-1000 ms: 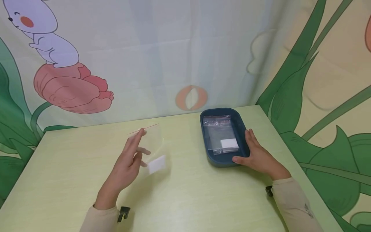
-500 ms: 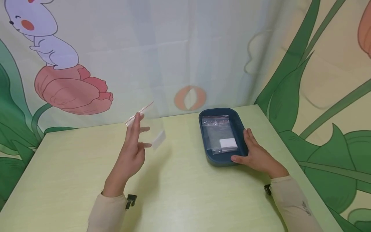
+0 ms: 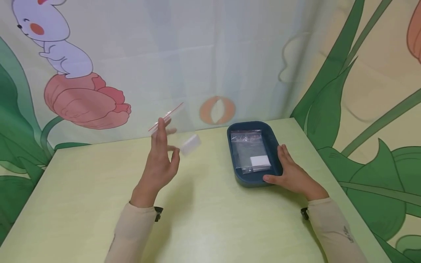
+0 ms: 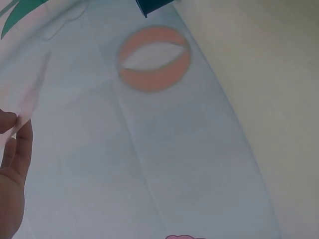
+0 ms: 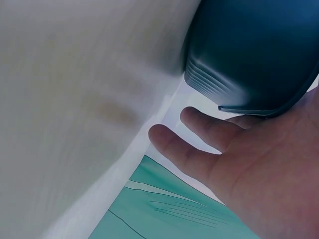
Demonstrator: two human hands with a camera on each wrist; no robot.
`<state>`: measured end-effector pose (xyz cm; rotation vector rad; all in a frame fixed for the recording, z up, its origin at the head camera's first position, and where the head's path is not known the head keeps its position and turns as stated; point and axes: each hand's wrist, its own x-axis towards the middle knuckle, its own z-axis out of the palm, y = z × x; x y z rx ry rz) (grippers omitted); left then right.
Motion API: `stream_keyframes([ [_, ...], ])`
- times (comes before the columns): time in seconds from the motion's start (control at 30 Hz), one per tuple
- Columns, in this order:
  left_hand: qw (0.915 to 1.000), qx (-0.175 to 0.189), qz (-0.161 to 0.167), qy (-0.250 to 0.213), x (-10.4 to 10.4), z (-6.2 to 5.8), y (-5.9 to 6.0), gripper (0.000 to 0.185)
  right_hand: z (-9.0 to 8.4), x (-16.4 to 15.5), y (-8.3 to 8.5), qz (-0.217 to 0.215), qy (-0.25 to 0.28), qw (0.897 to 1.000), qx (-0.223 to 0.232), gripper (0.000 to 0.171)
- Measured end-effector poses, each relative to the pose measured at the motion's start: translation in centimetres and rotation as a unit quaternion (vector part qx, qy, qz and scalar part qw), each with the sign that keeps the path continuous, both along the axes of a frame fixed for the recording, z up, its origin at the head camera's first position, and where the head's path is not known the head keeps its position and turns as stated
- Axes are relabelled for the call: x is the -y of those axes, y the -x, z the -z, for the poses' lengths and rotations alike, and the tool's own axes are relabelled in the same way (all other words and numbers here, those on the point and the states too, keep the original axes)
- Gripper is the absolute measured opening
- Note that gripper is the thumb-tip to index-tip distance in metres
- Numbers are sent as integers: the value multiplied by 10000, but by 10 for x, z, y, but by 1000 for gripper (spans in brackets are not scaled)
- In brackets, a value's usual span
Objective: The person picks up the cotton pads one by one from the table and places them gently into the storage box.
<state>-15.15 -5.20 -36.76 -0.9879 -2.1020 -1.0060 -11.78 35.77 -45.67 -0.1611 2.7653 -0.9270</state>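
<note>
My left hand (image 3: pixel 159 160) holds up a clear zip-lock bag (image 3: pixel 168 116), its red-lined zip edge slanting above the fingers. A white label (image 3: pixel 190 144) shows lower on the bag, to the right of the thumb. The left wrist view has the thumb and fingers pinching the bag (image 4: pixel 33 97). On the right, my right hand (image 3: pixel 297 179) rests against the front right corner of a dark blue tray (image 3: pixel 250 179). Its fingers look extended beside the tray's wall (image 5: pixel 239 59) in the right wrist view. Inside the tray lie clear zip-lock bags (image 3: pixel 248 149), overlapping, with a white label on top.
The pale yellow table (image 3: pixel 210 219) runs back to a printed curtain (image 3: pixel 184 54). Another curtain with green leaves (image 3: pixel 375 182) borders the right edge. The tray stands near the table's back right corner.
My left hand has risen and moved away from me and slightly right, carrying the zip-lock bag off the tabletop area. The right hand and the tray have stayed in place.
</note>
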Motion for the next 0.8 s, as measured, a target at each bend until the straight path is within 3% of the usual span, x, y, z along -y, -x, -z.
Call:
stream_keyframes([
  [0.13,9990,316,206,-228,-8,2,5,115,1,-3,0,20,-12,10000,18,126],
  [0.27,9918,1031,529,-538,-15,3,10,109,1,-5,1,39,-25,10000,43,125],
  [0.4,9702,2082,886,-865,-26,5,17,111,0,-7,2,71,-5,10000,55,125],
  [0.6,9243,3507,1223,-881,-54,13,30,118,3,-5,4,22,45,10000,36,126],
  [0.7,9076,3942,1292,-644,-74,18,40,120,3,-4,4,22,50,10000,31,126],
  [0.8,8996,4154,1324,-243,-94,26,51,121,3,-3,3,15,63,10000,37,125],
])
